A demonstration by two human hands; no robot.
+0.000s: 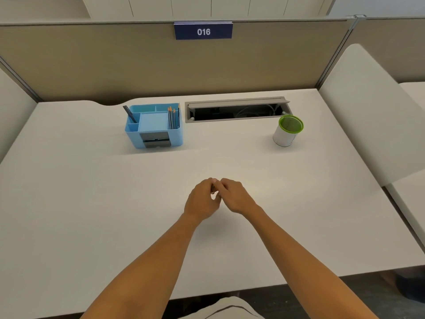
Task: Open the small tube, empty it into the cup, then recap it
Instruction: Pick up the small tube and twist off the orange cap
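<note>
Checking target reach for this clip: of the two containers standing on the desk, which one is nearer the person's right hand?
The white cup with the green rim, standing far right of the right hand. The blue plastic desk organizer sits on the left, beyond the left hand.

**Tube pinched between two hands, cup far right**

The small tube (213, 189) is almost wholly hidden: only a sliver shows between the fingertips of the left hand (202, 199) and right hand (234, 195), which meet over the near-centre of the desk. Whether its cap is on cannot be told.

The cup (287, 131) stands upright at the far right, white-walled with a green rim and green inside, well apart from the tube.
</note>
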